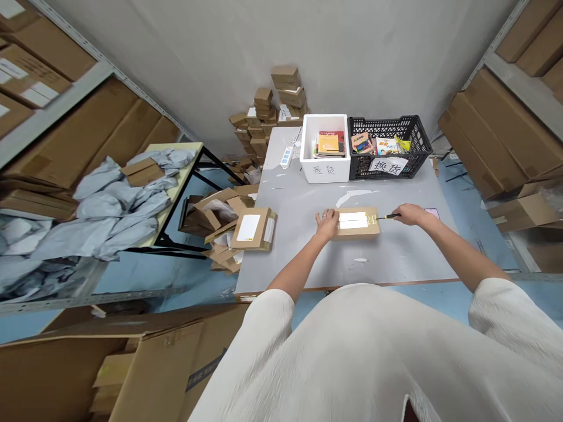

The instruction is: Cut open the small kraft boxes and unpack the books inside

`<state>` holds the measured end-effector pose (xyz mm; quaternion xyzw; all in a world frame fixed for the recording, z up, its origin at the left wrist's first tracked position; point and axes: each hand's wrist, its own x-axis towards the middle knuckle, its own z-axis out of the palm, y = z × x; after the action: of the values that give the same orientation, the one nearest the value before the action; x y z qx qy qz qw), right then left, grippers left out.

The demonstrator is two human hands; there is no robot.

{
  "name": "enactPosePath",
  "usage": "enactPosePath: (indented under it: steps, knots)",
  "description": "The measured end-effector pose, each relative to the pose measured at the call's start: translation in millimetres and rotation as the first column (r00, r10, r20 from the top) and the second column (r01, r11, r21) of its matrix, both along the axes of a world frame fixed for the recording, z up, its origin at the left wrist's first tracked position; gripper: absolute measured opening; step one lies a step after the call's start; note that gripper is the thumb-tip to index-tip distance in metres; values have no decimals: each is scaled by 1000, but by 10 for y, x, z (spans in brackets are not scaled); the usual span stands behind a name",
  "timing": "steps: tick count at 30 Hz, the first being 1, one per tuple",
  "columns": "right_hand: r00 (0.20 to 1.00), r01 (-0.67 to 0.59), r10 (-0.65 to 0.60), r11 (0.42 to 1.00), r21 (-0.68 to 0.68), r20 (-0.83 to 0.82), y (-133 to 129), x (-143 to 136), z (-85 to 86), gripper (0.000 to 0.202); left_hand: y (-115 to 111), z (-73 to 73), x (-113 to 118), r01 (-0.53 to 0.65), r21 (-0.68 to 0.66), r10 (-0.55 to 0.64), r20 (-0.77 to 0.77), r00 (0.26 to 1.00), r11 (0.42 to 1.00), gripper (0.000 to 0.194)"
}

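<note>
A small taped cardboard box (358, 231) with a white label lies on the grey table (316, 264) in front of me. My left hand (328, 224) grips its left end, fingers bent over the edge. On the other side, my right hand (409, 214) is closed around a black and yellow utility knife (389, 216). The knife points left, its tip at the taped right end of the box. A phone (433, 212) lies partly hidden behind my right wrist.
Left on the table sits another labelled box (254, 230). Along the back stand a white bin (325, 174) and a black crate (422, 153), both holding books, beside a power strip (287, 157). Opened cartons (220, 211) lie left of the table; grey parcels (105, 202) cover a side table.
</note>
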<state>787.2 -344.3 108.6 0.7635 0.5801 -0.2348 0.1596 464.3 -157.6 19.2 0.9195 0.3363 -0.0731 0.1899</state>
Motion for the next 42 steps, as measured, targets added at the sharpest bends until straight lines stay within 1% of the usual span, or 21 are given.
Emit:
enactPosePath:
  steps: [2, 4, 6, 10, 14, 16, 20, 24, 28, 32, 38, 42]
  knots:
    - [1000, 11, -10, 999, 30, -21, -58, 50, -75, 36, -114, 30, 123, 66, 27, -66, 31, 997, 997, 78]
    - [999, 20, -17, 998, 60, -47, -123, 89, -150, 38, -253, 52, 282, 152, -2, -152, 56, 987, 988, 71]
    - [997, 31, -24, 995, 93, -75, -185, 114, -212, 38, -393, 69, 449, 231, -26, -229, 50, 972, 973, 69]
    - [990, 37, -15, 987, 158, -138, -278, 120, -277, 41, -587, 106, 698, 315, 14, -315, 2, 949, 949, 65]
    - [985, 46, -13, 981, 187, -173, -317, 109, -318, 42, -654, 138, 800, 309, 39, -307, -60, 950, 950, 48]
    - [984, 53, -17, 979, 196, -179, -317, 110, -336, 43, -662, 140, 836, 286, 22, -284, -74, 956, 958, 47]
    - [986, 43, -13, 983, 180, -166, -279, 109, -339, 44, -656, 119, 935, 223, -34, -226, -124, 966, 974, 60]
    - [988, 41, -20, 989, 141, -151, -222, 79, -300, 41, -650, 92, 1022, 185, -66, -193, -169, 966, 981, 68]
    - [986, 34, -11, 990, 134, -168, -192, 50, -281, 40, -668, 81, 1049, 183, -61, -191, -160, 969, 981, 77]
    - [981, 24, 1, 992, 124, -193, -142, -12, -300, 37, -626, 88, 994, 211, -41, -215, -178, 960, 977, 77]
    - [974, -18, 47, 991, 132, -221, 116, -279, -366, 37, -339, 119, 708, 234, -41, -237, -235, 943, 971, 75]
    - [980, -43, 66, 991, 123, -187, 332, -441, -392, 36, -204, 137, 531, 254, -21, -251, -254, 934, 967, 71]
